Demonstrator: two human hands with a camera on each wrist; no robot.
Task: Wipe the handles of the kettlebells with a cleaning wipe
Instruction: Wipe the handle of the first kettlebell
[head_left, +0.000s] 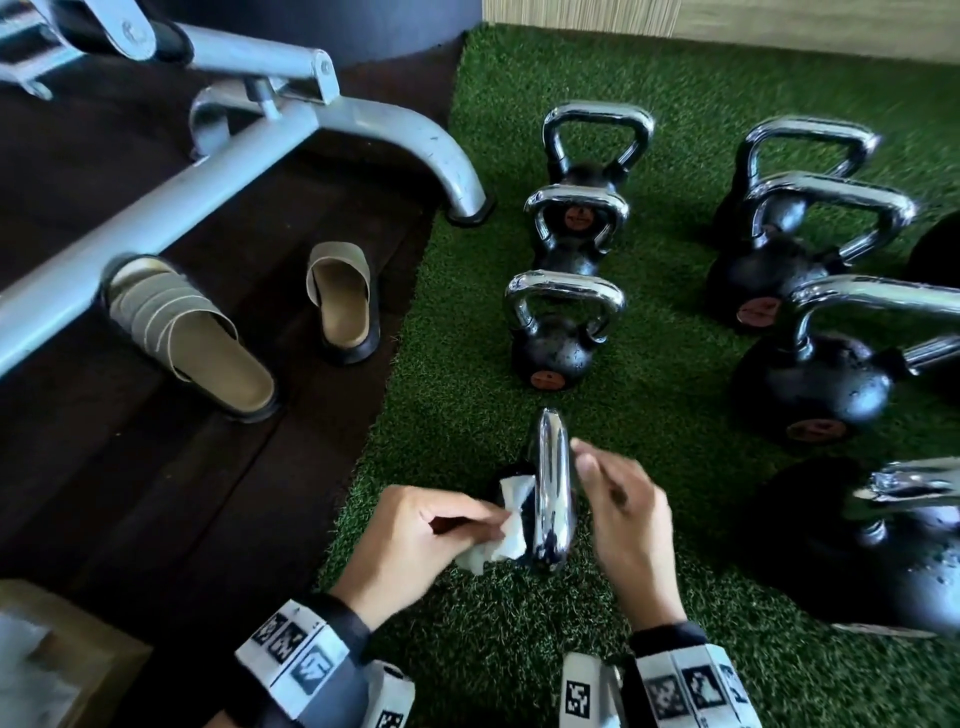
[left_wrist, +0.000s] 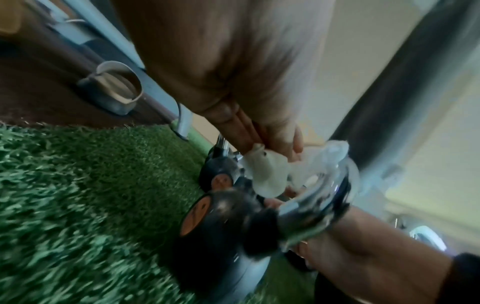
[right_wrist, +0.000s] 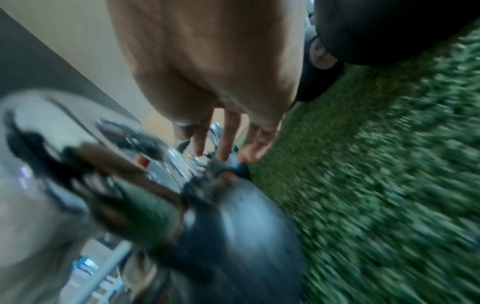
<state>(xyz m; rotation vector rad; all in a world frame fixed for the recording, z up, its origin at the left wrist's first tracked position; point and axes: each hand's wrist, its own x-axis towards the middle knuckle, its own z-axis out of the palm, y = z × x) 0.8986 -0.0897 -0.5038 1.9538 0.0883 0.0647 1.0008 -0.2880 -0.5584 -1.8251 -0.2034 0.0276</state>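
Note:
The nearest kettlebell stands on green turf, its chrome handle (head_left: 553, 488) seen edge-on above a black body (left_wrist: 223, 222). My left hand (head_left: 483, 519) pinches a crumpled white wipe (head_left: 506, 530) and holds it against the handle's left side. The left wrist view shows the wipe (left_wrist: 267, 172) bunched at the fingertips beside the chrome handle (left_wrist: 324, 197). My right hand (head_left: 597, 478) is just right of the handle, fingers loose. In the blurred right wrist view its fingers (right_wrist: 226, 144) point straight down past the black body (right_wrist: 233, 236), holding nothing.
Several more kettlebells stand in two rows on the turf (head_left: 675, 322), the closest one (head_left: 553, 343) just beyond the handle, with bigger ones (head_left: 821, 384) to the right. A grey bench frame (head_left: 260, 156), two sandals (head_left: 343, 301) and a cardboard box (head_left: 52, 665) lie on the dark floor at left.

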